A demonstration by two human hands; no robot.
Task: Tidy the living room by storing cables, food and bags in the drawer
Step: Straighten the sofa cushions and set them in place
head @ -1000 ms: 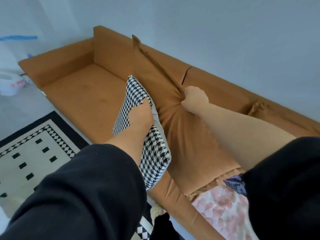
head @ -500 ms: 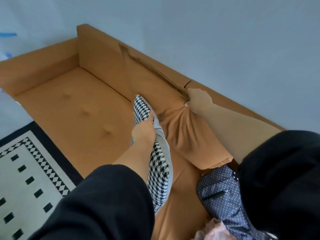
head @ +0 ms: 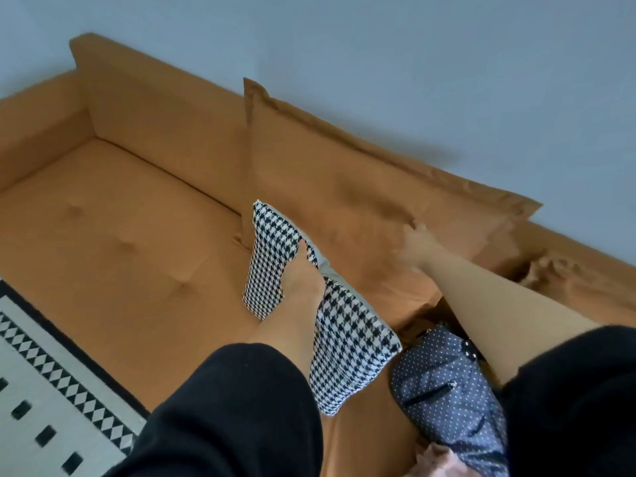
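From the head view, an orange sofa [head: 120, 235] runs along a pale wall [head: 413, 63], and a black-and-white patterned rug [head: 51, 390] lies along its front edge at the lower left. The left hand [head: 303, 280] grips a houndstooth cushion [head: 347, 339] by its upper edge, fingers curled over the fabric and pinching it, so the cushion stands on edge over the middle of the seat. The right hand [head: 418, 246] reaches to a loose orange back cushion [head: 327, 173] that leans against the sofa's backrest. This hand is blurred, and whether its fingers are spread or closed on the fabric I cannot tell. A dark blue polka-dot bag [head: 444, 383] lies on the seat towards the sofa's right end, near the front edge, below the right forearm and just beside the lower corner of the houndstooth cushion. Something pink [head: 433, 463] shows at the bottom edge, next to the bag.
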